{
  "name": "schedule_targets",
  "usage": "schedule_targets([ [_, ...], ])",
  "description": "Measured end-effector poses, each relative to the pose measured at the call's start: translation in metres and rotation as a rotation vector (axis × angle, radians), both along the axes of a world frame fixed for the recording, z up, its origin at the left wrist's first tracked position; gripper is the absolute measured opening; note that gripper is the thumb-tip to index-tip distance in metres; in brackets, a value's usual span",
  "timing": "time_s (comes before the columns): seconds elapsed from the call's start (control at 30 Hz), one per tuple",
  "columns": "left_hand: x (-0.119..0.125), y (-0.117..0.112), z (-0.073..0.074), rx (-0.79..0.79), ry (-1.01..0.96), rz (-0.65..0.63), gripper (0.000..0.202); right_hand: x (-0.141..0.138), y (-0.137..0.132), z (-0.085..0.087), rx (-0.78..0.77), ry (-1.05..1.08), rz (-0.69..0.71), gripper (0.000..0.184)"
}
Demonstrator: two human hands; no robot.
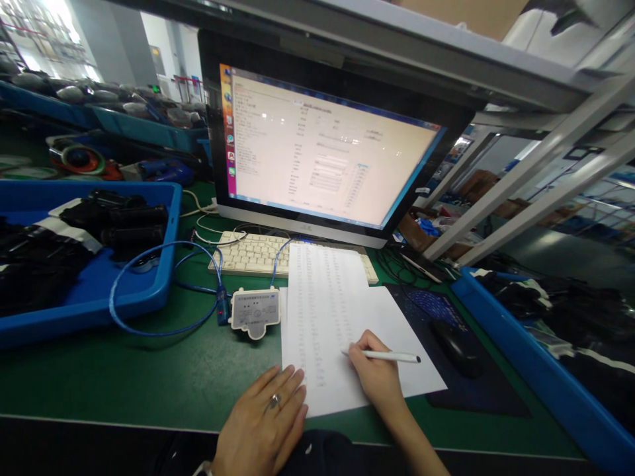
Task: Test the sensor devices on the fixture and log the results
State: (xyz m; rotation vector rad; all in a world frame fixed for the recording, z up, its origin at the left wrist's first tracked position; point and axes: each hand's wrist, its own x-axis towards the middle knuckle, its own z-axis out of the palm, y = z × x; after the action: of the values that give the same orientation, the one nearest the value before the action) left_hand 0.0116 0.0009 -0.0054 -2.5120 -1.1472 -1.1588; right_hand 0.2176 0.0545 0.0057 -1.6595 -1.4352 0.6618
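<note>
My right hand [374, 373] grips a white pen [384, 356] with its tip on a printed sheet of paper [327, 311] that lies on the green mat. My left hand [265, 423] rests flat on the lower left corner of the paper, fingers together and stretched out, a ring on one finger. Left of the paper sits a small white device [254, 312] with blue cables [149, 291] plugged into it.
A monitor [317, 152] shows a form window, with a white keyboard [253, 254] under it. A black mouse [454, 345] lies on a dark pad to the right. Blue trays [133, 294] [536, 377] of black parts stand on both sides. A metal frame [536, 172] rises at right.
</note>
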Motion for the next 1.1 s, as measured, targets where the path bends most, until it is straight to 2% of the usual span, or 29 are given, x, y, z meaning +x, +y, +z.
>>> schedule_targets([
  [0.37, -0.0003, 0.0006, 0.0038, 0.002, 0.018, 0.0, 0.024, 0.0038, 0.0013, -0.001, -0.009, -0.021, -0.024, 0.025],
  [0.53, -0.0004, 0.0007, 0.002, 0.005, 0.019, 0.0, 0.024, 0.0065, 0.0021, -0.0036, -0.031, -0.025, 0.01, 0.025],
  [1.1, -0.0008, 0.001, 0.0028, 0.009, 0.024, 0.013, 0.022, 0.0062, 0.0036, -0.0049, 0.022, -0.039, 0.002, 0.024],
])
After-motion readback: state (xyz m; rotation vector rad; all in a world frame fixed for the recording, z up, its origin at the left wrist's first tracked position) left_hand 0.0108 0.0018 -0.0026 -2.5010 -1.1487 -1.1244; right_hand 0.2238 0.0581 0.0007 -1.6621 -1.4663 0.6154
